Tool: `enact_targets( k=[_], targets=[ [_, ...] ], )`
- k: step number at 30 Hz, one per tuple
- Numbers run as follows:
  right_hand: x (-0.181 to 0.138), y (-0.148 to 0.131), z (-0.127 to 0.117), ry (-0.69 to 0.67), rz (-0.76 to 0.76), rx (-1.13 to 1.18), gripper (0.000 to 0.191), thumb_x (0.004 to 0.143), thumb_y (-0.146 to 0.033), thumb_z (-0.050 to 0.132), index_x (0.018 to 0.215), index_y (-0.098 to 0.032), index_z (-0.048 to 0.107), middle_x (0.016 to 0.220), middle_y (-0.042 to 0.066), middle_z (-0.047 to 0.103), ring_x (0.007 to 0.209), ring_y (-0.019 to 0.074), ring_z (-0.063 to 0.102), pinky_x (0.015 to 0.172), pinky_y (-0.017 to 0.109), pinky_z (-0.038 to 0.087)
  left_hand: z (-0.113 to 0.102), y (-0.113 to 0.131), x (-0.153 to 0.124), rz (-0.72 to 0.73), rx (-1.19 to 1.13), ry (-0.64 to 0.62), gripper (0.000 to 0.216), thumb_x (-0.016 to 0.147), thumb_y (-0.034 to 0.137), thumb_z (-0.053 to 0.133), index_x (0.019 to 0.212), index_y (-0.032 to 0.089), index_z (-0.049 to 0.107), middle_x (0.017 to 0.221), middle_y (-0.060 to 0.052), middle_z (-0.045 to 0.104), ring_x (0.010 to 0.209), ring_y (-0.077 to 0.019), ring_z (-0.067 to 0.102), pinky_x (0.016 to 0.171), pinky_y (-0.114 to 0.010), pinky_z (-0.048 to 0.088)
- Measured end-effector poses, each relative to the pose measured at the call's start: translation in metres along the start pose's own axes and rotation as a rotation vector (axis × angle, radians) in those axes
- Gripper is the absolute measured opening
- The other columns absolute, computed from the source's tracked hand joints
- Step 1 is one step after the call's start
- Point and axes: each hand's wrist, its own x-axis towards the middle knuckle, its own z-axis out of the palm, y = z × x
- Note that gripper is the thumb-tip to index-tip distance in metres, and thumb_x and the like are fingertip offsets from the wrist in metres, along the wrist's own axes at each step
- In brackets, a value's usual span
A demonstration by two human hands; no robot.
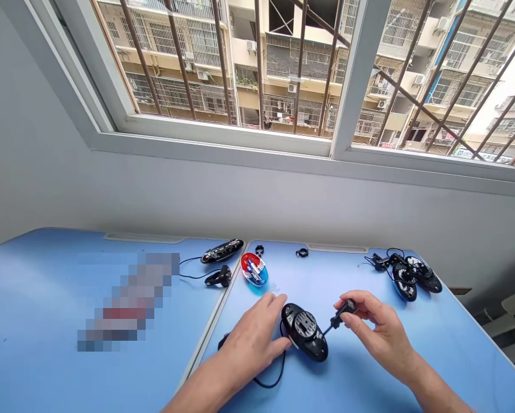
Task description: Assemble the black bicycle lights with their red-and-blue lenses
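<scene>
A black computer mouse [304, 332] lies upside down on the blue table [46, 321], its cable looping toward me. My left hand [251, 344] rests flat beside it with the fingers spread, thumb touching the mouse's left edge. My right hand [380, 330] pinches a small black screwdriver [341, 314] by its handle. The screwdriver's tip points down-left at the mouse's underside.
A red and blue mouse shell [254, 268] lies behind my left hand. A circuit board [222, 250] and a black part [218, 277] with a wire sit to its left. More black mouse parts [408, 275] lie at the right. Small rings [301, 252] rest near the wall.
</scene>
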Motion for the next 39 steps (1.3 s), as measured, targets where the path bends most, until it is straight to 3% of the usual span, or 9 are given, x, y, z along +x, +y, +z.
enact_targets(
  k=[6, 11, 15, 19, 25, 30, 39],
  targets=[
    [0.000, -0.003, 0.000, -0.022, 0.044, 0.071, 0.020, 0.088, -0.017, 0.059, 0.105, -0.027, 0.062, 0.087, 0.001, 0.073, 0.069, 0.0131, 0.066, 0.061, 0.024, 0.060, 0.000, 0.002, -0.003, 0.026, 0.038, -0.008, 0.043, 0.081, 0.020, 0.050, 0.124, 0.020, 0.052, 0.101, -0.007, 0.067, 0.093, -0.0275, 0.064, 0.080, -0.037, 0.050],
    [-0.002, -0.006, 0.008, -0.030, 0.133, 0.193, 0.015, 0.087, -0.021, 0.063, 0.102, -0.025, 0.064, 0.088, 0.003, 0.074, 0.068, 0.0129, 0.067, 0.062, 0.025, 0.061, 0.000, 0.010, -0.010, 0.042, -0.037, 0.063, 0.063, 0.079, 0.025, 0.052, 0.141, 0.019, 0.041, 0.131, -0.012, 0.060, 0.115, -0.0312, 0.059, 0.096, -0.039, 0.048],
    [-0.003, -0.008, 0.014, -0.072, 0.191, 0.327, 0.015, 0.088, -0.027, 0.063, 0.102, -0.022, 0.064, 0.091, 0.005, 0.074, 0.071, 0.0146, 0.069, 0.064, 0.027, 0.062, 0.008, 0.018, -0.013, 0.129, -0.124, 0.049, 0.073, 0.072, 0.027, 0.061, 0.141, 0.020, 0.041, 0.141, -0.012, 0.052, 0.128, -0.0337, 0.048, 0.107, -0.043, 0.041],
    [0.002, -0.010, 0.004, -0.046, 0.136, 0.244, 0.013, 0.086, -0.025, 0.065, 0.099, -0.021, 0.066, 0.087, 0.005, 0.075, 0.069, 0.0154, 0.070, 0.064, 0.027, 0.062, 0.029, 0.013, -0.008, 0.125, -0.079, 0.038, 0.082, 0.069, 0.026, 0.067, 0.144, 0.017, 0.037, 0.147, -0.018, 0.043, 0.132, -0.0368, 0.041, 0.109, -0.050, 0.037],
    [0.009, -0.009, -0.015, 0.259, 0.072, 0.145, 0.016, 0.087, -0.023, 0.064, 0.104, -0.023, 0.065, 0.089, 0.005, 0.076, 0.071, 0.0157, 0.071, 0.060, 0.026, 0.063, 0.045, -0.007, -0.004, 0.206, -0.026, 0.118, 0.073, 0.074, 0.015, 0.057, 0.144, 0.026, 0.038, 0.135, -0.012, 0.051, 0.119, -0.0314, 0.052, 0.097, -0.042, 0.048],
    [0.008, -0.010, -0.013, 0.244, -0.026, 0.075, 0.022, 0.088, -0.017, 0.063, 0.108, -0.025, 0.065, 0.090, 0.003, 0.076, 0.071, 0.0141, 0.071, 0.062, 0.025, 0.063, 0.039, -0.004, -0.009, 0.277, -0.029, 0.064, 0.083, 0.069, 0.002, 0.050, 0.146, 0.030, 0.034, 0.133, -0.008, 0.053, 0.116, -0.0279, 0.052, 0.100, -0.040, 0.045],
    [0.007, -0.013, -0.009, 0.183, -0.092, -0.011, 0.020, 0.090, -0.019, 0.060, 0.109, -0.022, 0.063, 0.088, 0.006, 0.076, 0.072, 0.0168, 0.072, 0.061, 0.027, 0.063, 0.046, -0.004, -0.005, 0.233, -0.061, 0.078, 0.071, 0.073, 0.011, 0.061, 0.140, 0.030, 0.043, 0.131, -0.008, 0.055, 0.113, -0.0302, 0.053, 0.096, -0.042, 0.047]
  ],
)
